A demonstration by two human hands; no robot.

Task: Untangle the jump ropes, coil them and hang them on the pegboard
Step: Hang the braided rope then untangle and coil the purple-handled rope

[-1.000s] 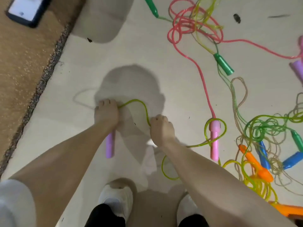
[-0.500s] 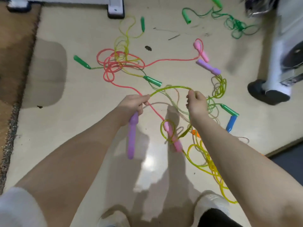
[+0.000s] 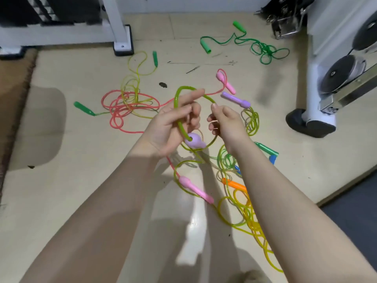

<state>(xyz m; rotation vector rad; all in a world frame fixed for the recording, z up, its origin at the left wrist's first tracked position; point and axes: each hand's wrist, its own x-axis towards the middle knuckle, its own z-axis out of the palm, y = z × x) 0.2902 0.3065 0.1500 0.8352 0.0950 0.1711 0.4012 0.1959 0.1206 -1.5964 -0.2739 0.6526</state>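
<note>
left hand (image 3: 171,127) grips the purple handle (image 3: 193,140), its yellow-green rope (image 3: 179,99) arching to the pinching right hand (image 3: 224,123); tangle (image 3: 242,197) below the right hand may snag the loop

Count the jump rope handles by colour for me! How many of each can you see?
Green handles: 5
Pink handles: 2
Purple handles: 2
Blue handles: 2, one mostly hidden
Orange handles: 1
Total: 12
</note>
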